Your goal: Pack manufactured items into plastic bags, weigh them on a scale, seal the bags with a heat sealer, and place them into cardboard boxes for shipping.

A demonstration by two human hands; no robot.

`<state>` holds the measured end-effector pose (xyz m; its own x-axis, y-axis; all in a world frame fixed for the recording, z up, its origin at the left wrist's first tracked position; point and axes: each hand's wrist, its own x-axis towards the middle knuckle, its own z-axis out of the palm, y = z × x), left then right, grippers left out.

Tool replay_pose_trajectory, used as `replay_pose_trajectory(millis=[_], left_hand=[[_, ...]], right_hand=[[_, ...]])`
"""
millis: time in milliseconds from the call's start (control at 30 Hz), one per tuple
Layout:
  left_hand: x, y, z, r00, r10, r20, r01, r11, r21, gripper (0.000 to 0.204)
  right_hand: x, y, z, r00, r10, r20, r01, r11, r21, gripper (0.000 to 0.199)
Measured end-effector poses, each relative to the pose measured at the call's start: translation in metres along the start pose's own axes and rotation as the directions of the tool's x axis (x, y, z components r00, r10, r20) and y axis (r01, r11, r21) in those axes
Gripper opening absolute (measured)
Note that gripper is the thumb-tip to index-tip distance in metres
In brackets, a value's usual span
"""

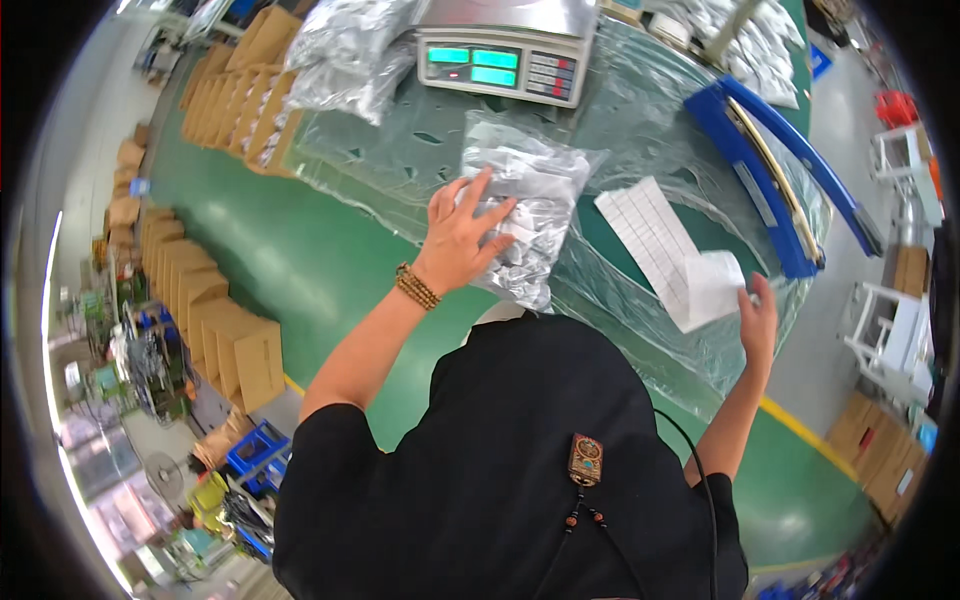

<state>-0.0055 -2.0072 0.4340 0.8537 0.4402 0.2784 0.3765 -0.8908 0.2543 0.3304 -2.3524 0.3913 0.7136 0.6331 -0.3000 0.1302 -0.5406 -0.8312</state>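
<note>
A clear plastic bag (pixel 530 215) filled with small pale pieces lies at the table's near edge. My left hand (pixel 462 232) rests on it with fingers spread and pressing nothing between them. Further right, a printed sheet with grid lines (pixel 650 245) lies on the plastic-covered table. A smaller white slip of paper (pixel 714 285) overlaps its near end. My right hand (pixel 758 315) is at the slip's right edge, its thumb and fingers closed on it; the exact pinch is partly hidden.
A weighing scale (pixel 500 75) with lit green displays stands behind the bag. More filled plastic bags (pixel 350 55) lie at the far left. A blue bag sealer (pixel 755 175) with its long arm raised sits at the right. Rows of cardboard boxes (pixel 240 350) stand on the green floor.
</note>
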Motion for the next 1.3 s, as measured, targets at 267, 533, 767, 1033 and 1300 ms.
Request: replay_pose_trajectory(millis=[267, 533, 767, 1033, 1300], left_hand=[[-0.020, -0.055, 0.042, 0.749, -0.617, 0.239, 0.613, 0.511, -0.602, 0.067], [0.011, -0.058, 0.072, 0.771, -0.155, 0.618, 0.603, -0.136, -0.786, 0.084], [-0.055, -0.076, 0.032, 0.632, -0.719, 0.290, 0.202, -0.208, -0.957, 0.078], [-0.014, -0.243, -0.014, 0.433, -0.869, 0.240, -0.091, -0.307, -0.947, 0.052], [-0.061, -0.330, 0.028, 0.434, -0.813, 0.389, 0.073, -0.398, -0.914, 0.054]], right_hand=[[0.046, -0.083, 0.154, 0.922, -0.002, 0.386, -0.223, 0.814, 0.536, 0.053], [0.048, -0.122, 0.267, 0.953, -0.196, 0.230, 0.087, 0.907, 0.411, 0.062], [0.060, -0.261, 0.332, 0.818, -0.363, 0.446, 0.370, 0.926, 0.075, 0.060], [0.178, -0.435, 0.508, 0.652, -0.232, 0.722, 0.570, 0.778, -0.264, 0.075], [0.214, -0.423, 0.562, 0.522, -0.313, 0.793, 0.781, 0.549, -0.298, 0.060]])
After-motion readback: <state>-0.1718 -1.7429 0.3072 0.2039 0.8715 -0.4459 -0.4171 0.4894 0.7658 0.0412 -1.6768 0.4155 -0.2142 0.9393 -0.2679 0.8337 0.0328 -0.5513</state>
